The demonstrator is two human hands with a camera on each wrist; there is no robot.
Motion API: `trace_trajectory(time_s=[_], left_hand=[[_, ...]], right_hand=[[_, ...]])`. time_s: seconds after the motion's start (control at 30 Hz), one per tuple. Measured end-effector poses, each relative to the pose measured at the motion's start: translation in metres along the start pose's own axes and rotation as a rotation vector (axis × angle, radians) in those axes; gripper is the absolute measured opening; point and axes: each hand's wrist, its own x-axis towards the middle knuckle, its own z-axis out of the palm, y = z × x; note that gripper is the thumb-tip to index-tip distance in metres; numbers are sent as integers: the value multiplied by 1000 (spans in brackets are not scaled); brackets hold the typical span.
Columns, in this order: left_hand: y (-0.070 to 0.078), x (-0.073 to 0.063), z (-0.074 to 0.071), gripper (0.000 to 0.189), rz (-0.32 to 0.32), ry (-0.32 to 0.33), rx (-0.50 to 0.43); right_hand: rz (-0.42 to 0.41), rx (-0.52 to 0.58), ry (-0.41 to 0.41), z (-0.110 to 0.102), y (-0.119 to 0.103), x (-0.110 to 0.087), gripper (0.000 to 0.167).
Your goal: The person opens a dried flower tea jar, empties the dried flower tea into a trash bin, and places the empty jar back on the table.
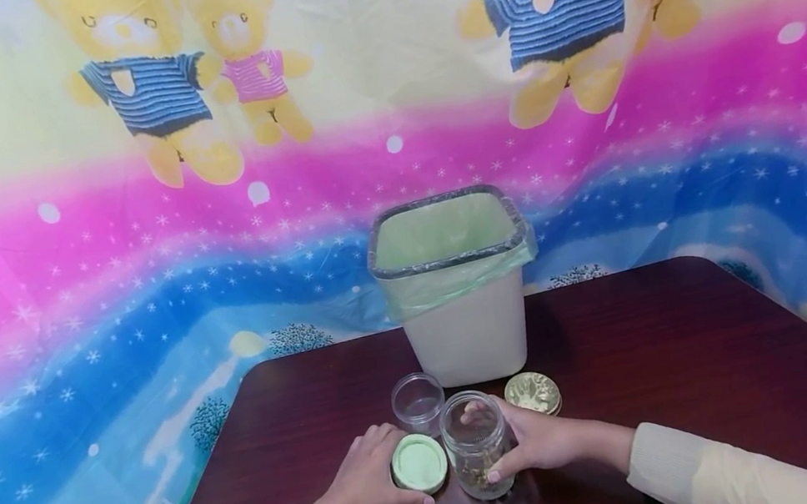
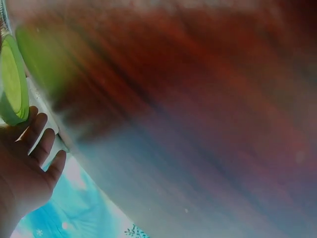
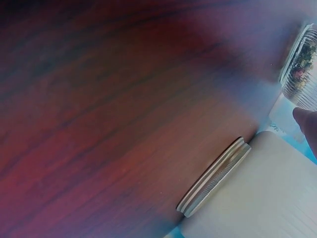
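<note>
My left hand (image 1: 367,479) holds a round pale green lid (image 1: 419,463) between thumb and fingers; the left wrist view shows this lid (image 2: 14,82) at its left edge, beside the fingers. My right hand (image 1: 535,437) grips a clear glass jar (image 1: 474,437) round its side, with the open mouth upward. Small dried bits (image 3: 301,64) lie in the bottom of the jar, dark green and reddish in the right wrist view. Just behind the lid stands a clear, open round container (image 1: 418,401). A gold-coloured lid (image 1: 533,393) rests on the table behind my right hand.
A whitish bin (image 1: 469,328) with a light green liner and dark rim stands behind the jar. All this is on a dark red-brown wooden table (image 1: 649,339). A colourful cloth (image 1: 327,186) with printed bears hangs behind the table.
</note>
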Motion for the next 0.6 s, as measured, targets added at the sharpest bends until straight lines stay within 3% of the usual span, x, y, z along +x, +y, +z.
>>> trace_trajectory(time_s=[0.17,0.6], left_hand=[[-2,0,1,84,20,18,76],[0,0,1,89,36,-46,142]], right_hand=[[-4,-7,-1,0,1,0,78],[-9,-12,-5,-1,2,0,78]])
